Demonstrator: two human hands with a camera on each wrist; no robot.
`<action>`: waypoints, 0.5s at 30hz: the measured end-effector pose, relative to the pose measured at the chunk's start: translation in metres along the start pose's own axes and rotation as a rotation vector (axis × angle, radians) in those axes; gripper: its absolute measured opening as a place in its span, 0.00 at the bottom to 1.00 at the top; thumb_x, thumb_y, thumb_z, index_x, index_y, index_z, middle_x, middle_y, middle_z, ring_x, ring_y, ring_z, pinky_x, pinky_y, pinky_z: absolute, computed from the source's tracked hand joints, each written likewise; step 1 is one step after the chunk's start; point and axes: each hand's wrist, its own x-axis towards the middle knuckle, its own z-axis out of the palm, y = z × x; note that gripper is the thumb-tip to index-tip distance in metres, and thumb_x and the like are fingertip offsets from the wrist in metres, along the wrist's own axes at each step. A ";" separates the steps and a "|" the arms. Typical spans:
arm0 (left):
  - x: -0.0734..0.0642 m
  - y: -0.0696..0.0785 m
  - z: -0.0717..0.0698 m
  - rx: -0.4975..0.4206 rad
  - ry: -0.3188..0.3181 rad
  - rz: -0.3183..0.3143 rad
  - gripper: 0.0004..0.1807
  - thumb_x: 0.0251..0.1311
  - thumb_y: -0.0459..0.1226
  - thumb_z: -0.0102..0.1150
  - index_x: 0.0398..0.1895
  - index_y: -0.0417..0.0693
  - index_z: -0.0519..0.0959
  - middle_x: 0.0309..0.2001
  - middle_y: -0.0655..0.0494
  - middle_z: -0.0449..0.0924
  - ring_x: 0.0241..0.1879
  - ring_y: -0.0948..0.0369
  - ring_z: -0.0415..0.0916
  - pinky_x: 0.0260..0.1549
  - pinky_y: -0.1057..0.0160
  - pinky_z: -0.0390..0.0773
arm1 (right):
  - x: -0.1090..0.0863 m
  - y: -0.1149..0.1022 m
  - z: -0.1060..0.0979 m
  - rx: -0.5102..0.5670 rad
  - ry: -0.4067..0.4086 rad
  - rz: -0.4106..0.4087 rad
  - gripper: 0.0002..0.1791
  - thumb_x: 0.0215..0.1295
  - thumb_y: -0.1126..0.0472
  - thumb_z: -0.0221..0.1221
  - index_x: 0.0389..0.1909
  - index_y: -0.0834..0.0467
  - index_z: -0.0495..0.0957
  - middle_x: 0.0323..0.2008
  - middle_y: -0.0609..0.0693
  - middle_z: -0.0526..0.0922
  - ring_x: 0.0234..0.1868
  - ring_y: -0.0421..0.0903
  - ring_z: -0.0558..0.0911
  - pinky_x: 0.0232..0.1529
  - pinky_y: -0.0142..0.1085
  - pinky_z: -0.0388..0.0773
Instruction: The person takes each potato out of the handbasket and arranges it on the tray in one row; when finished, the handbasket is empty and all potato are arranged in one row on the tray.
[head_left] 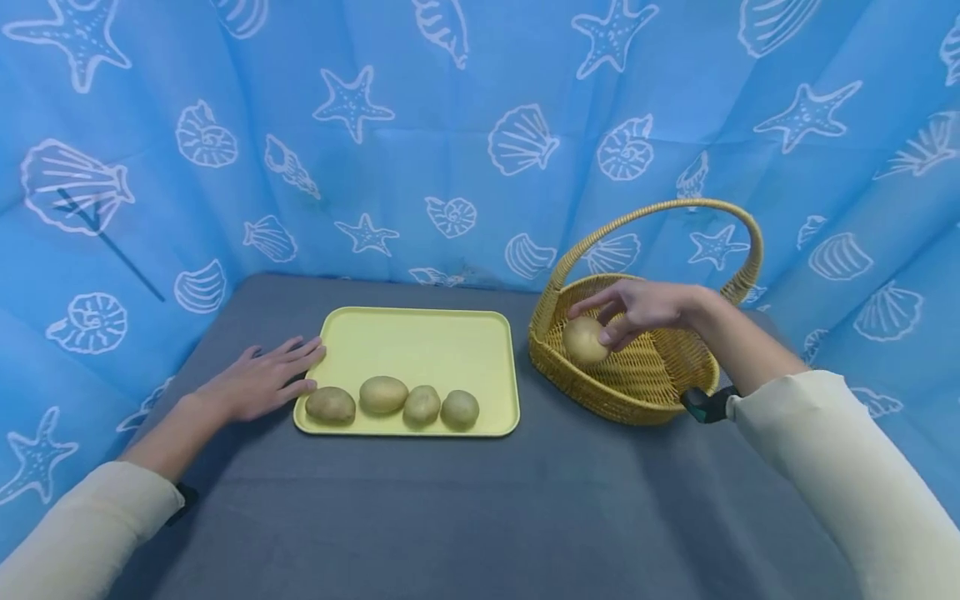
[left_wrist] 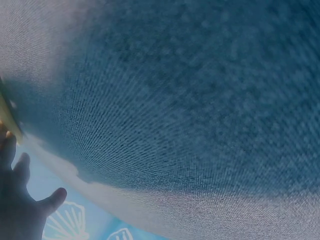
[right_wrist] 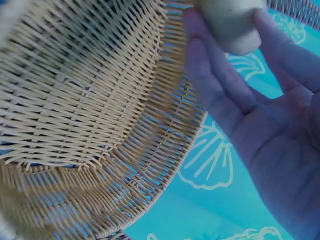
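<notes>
My right hand pinches a potato between thumb and fingers, over the wicker basket on the right. In the right wrist view the same potato sits at the fingertips, beside the basket's woven wall. My left hand lies with fingers spread, its fingertips at the left rim of a yellow tray. Several potatoes stand in a row along the tray's front edge, from a browner potato at the left to a rounder potato at the right.
The basket's tall arched handle rises above the right hand and forearm. A dark grey cloth covers the table. Behind it hangs a blue curtain printed with white shells and starfish.
</notes>
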 end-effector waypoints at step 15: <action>0.001 0.000 -0.001 0.002 -0.010 0.000 0.37 0.75 0.57 0.42 0.79 0.47 0.56 0.78 0.45 0.51 0.75 0.39 0.46 0.62 0.24 0.45 | -0.003 -0.026 0.050 -0.090 -0.104 -0.376 0.33 0.66 0.63 0.65 0.70 0.62 0.68 0.66 0.54 0.73 0.68 0.58 0.69 0.61 0.43 0.75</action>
